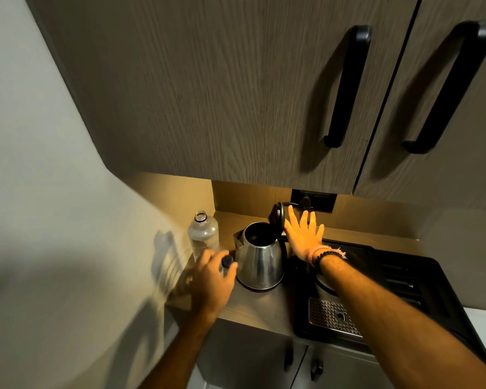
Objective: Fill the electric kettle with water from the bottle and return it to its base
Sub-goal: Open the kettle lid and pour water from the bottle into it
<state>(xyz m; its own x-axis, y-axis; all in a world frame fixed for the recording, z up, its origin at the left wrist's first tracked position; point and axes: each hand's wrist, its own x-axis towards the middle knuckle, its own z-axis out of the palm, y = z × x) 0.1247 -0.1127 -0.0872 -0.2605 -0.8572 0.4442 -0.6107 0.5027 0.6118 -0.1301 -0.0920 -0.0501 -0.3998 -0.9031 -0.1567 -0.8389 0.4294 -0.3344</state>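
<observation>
Here the kettle stands on the bench near its back left corner, off its base, with the lid swung up and back so the dark inside shows. The spout points left. Just to its left, against the wall, stands a clear bottle with its mouth uncapped; it looks nearly empty, though I cannot be sure.

The left hand hangs low beside the kettle's left flank, fingers curled round a small dark cap pinched near the fingertips. The hand is blurred, and something pale and clear smears beneath it; I cannot tell what that is.

The right hand is spread flat and wide, fingers splayed, holding nothing, just to the right of the raised lid. Whether it touches the lid I cannot tell. A beaded bracelet and a pink band sit on that wrist.

To the right of the kettle a black tray takes up the bench's right side. The forearm crosses over a round base on it, and a perforated metal grate lies near the front edge. A dark socket sits on the back wall above the lid, under the cupboard.
</observation>
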